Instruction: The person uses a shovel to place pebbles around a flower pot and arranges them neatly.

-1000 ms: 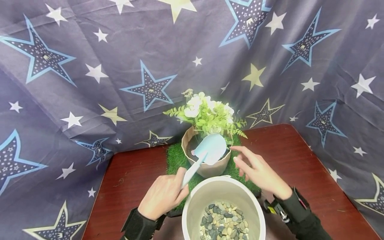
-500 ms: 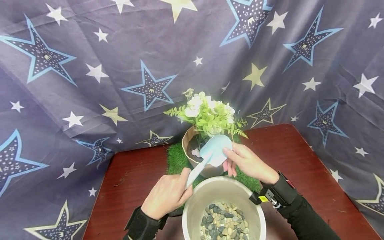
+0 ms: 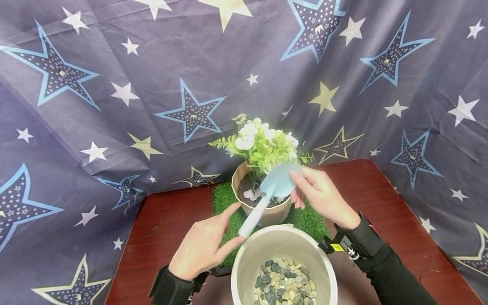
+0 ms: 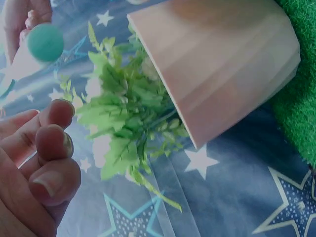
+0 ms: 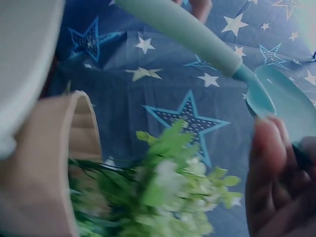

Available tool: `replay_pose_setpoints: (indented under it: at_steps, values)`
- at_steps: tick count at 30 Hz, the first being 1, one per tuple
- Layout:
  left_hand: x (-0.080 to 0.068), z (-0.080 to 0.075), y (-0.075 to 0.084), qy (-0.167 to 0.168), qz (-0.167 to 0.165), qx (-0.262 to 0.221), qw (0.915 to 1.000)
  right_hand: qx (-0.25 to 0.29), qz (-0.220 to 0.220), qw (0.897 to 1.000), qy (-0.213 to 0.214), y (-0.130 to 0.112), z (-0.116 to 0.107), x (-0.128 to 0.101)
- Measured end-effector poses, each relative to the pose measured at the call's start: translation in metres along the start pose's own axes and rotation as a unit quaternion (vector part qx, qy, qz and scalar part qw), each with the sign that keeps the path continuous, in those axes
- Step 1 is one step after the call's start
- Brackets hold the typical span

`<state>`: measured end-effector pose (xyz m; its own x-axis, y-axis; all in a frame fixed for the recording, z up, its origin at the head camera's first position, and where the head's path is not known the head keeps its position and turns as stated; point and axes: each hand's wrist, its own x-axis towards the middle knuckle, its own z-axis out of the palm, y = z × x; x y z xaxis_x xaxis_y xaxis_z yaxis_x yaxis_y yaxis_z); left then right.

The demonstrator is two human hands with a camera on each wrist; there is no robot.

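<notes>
A light blue scoop (image 3: 280, 180) hangs tilted over the beige faceted pot (image 3: 263, 214) of white flowers and green ferns (image 3: 263, 146). My right hand (image 3: 301, 182) pinches the scoop's blade from the right; in the right wrist view its fingers (image 5: 271, 163) curl against the blade (image 5: 289, 103). My left hand (image 3: 232, 226) is spread, forefinger and thumb apart on either side of the pale handle's end (image 3: 245, 228). The left wrist view shows the left fingers (image 4: 49, 163) loosely curled, apart from the handle's round end (image 4: 44, 42). White stones (image 3: 249, 195) lie in the pot.
A grey bucket (image 3: 244, 254) holding several mixed pebbles (image 3: 284, 281) stands at the near edge between my wrists. The pot sits on a green grass mat (image 3: 225, 199) on a dark red table (image 3: 381, 203). Star-print cloth (image 3: 152, 84) hangs behind and around.
My right hand reached in and took the scoop's blade, then lifted it a little. My left hand, which gripped the handle, has spread its fingers and let go.
</notes>
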<state>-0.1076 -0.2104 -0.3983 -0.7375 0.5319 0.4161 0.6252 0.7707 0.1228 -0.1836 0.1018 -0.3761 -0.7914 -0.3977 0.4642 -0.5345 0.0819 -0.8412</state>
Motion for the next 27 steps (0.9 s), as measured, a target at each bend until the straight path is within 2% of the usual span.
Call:
replay_pose_setpoints:
  at_steps: [3, 5, 8, 11, 13, 16, 18, 22, 27]
  values:
    - [-0.003, -0.003, -0.004, 0.009, -0.006, 0.0, 0.9999, -0.057, -0.011, 0.997, 0.046, -0.01, -0.007, 0.009]
    - [-0.005, -0.004, -0.006, 0.013, -0.01, 0.001, 0.9999, -0.116, -0.032, 0.991, 0.066, -0.017, -0.013, 0.014]
    - [-0.007, -0.004, -0.008, 0.016, -0.016, 0.002, 0.9997, -0.214, -0.088, 0.97, 0.08, -0.024, -0.02, 0.02]
    - [-0.009, -0.004, -0.011, 0.016, -0.021, 0.003, 0.9996, -0.288, -0.147, 0.944, 0.068, -0.026, -0.025, 0.023]
    - [-0.01, -0.003, -0.012, 0.018, -0.024, 0.003, 0.9996, -0.324, -0.175, 0.928, 0.051, -0.025, -0.026, 0.024]
    - [-0.011, -0.003, -0.013, 0.024, -0.023, 0.004, 0.9994, -0.357, -0.199, 0.912, 0.027, -0.019, -0.025, 0.024]
    - [-0.011, -0.003, -0.014, 0.025, -0.022, 0.006, 0.9994, -0.363, -0.205, 0.909, 0.016, -0.016, -0.024, 0.023]
    - [-0.011, -0.003, -0.014, 0.025, -0.023, 0.008, 0.9994, -0.356, -0.209, 0.911, 0.006, -0.012, -0.022, 0.022]
    - [-0.007, -0.003, -0.014, 0.046, -0.02, -0.011, 0.9987, -0.346, -0.217, 0.913, 0.006, -0.011, -0.021, 0.022]
